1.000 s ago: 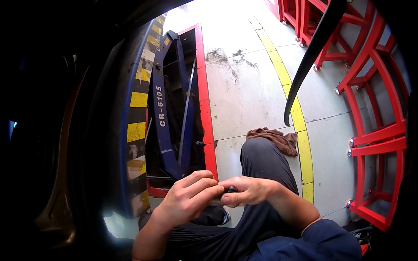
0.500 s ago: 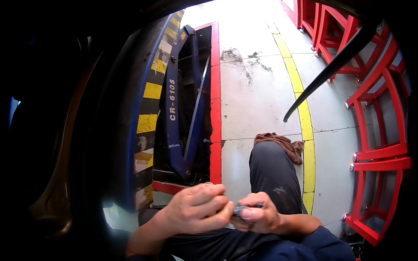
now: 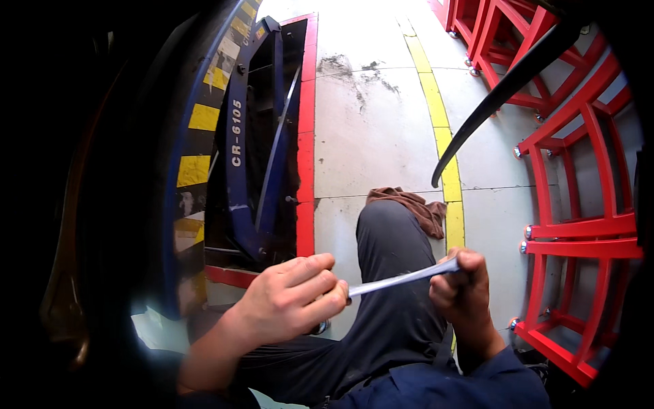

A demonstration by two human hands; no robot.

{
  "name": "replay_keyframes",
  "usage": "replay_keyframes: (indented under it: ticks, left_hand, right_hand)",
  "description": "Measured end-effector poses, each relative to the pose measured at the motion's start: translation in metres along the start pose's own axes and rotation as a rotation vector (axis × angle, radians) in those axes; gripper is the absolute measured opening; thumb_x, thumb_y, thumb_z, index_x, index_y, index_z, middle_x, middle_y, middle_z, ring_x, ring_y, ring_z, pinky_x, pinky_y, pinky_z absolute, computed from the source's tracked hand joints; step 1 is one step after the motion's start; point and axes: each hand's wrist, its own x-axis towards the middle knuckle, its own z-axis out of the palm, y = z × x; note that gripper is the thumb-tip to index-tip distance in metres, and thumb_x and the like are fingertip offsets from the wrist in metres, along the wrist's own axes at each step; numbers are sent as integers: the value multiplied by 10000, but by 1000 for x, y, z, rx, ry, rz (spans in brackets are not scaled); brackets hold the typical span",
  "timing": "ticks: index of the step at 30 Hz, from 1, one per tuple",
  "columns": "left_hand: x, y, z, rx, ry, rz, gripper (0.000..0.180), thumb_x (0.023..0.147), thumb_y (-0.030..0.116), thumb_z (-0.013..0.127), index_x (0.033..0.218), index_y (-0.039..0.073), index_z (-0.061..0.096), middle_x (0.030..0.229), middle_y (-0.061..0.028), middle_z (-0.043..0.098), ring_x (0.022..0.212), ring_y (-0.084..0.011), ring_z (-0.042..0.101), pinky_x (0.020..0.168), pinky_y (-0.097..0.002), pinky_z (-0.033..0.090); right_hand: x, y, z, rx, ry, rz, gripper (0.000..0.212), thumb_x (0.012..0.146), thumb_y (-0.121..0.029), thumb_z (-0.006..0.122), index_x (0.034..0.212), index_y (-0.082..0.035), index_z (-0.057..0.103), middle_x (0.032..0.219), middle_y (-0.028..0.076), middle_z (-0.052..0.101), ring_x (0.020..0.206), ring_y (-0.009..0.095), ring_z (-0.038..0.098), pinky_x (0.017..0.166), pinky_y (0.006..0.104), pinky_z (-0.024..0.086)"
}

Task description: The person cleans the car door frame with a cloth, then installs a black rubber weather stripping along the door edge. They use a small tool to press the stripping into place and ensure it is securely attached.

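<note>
A thin pale grey strip (image 3: 402, 278), which looks like tape or stretchy film, is pulled taut between my hands above my raised knee. My left hand (image 3: 293, 298) pinches its left end, fingers curled, with a small dark bit showing at the fingertips. At the other end, my right hand (image 3: 466, 293) is closed in a fist, thumb up, around something greyish mostly hidden in the fingers. The strip slopes slightly upward toward the right hand. Beyond the knee lies a crumpled brown cloth (image 3: 426, 215), partly covered by the leg.
On the left stands a blue scissor lift (image 3: 236, 184) with a black-and-yellow striped edge, beside a red floor border (image 3: 306, 163). Several red wheeled frames (image 3: 586, 228) line the right side. A dark curved bar (image 3: 497, 95) juts in from the upper right. A yellow line (image 3: 434, 102) crosses the pale floor.
My hands were close together around a small grey item; the right hand has drawn away right and upward, stretching the strip out between them. The whole view has shifted slightly.
</note>
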Motion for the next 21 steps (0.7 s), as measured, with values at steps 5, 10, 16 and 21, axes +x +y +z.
replay_keyframes:
  ticks: [5, 10, 16, 21]
  left_hand:
    - [0, -24, 5, -204, -89, -135, 89, 903, 28, 733, 943, 20, 654, 857, -115, 657, 897, -309, 667, 754, -374, 583]
    - [-2, -40, 28, -166, -77, -219, 116, 896, 17, 729, 901, 20, 613, 868, -125, 637, 938, -307, 646, 747, -390, 575]
    - [-18, -60, 30, 28, -145, -353, 130, 884, 70, 716, 942, 38, 605, 935, -98, 669, 974, -291, 653, 820, -391, 559]
    - [3, -36, 20, 104, 129, -56, 196, 835, 85, 752, 1018, 31, 704, 1079, -124, 733, 1081, -306, 700, 906, -408, 588]
  right_hand:
    - [-12, -48, -63, 160, 16, -328, 399, 1088, -257, 451, 724, -153, 327, 584, -48, 183, 446, 81, 146, 356, 257, 124]
    - [-24, -146, -160, 181, 183, -650, 427, 1074, -238, 503, 704, -157, 308, 592, -43, 194, 460, 83, 124, 382, 275, 106]
    - [-20, -193, -147, -39, 698, -870, 420, 1023, -271, 567, 683, -172, 341, 566, -31, 280, 442, 91, 186, 415, 280, 163]
    - [27, -52, -79, -1559, 207, -498, 224, 1025, -207, 611, 865, -64, 550, 709, 66, 531, 611, 176, 511, 548, 326, 398]
